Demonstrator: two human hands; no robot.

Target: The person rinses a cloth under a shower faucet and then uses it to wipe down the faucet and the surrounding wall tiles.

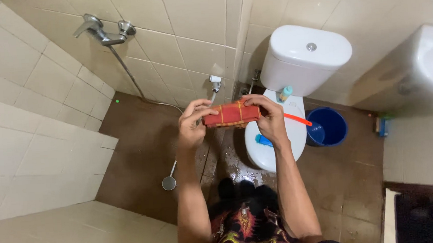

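Observation:
Both my hands are raised in front of me and hold a folded red cloth (231, 114) with thin yellow stripes. My left hand (192, 125) grips its left end, thumb on top. My right hand (269, 119) grips its right end. The cloth is stretched level between them, above the wet brown floor and the left edge of the toilet lid (259, 156). An orange handle (297, 119) sticks out to the right from behind my right hand; what holds it is hidden.
A white toilet with a cistern (304, 54) stands ahead, with a small teal bottle (285, 93) and a blue object (263, 140) on it. A blue bucket (328, 126) sits to its right. A wall tap (102, 33) feeds a shower head (169, 182) lying on the floor. A white sink (426, 66) is on the right.

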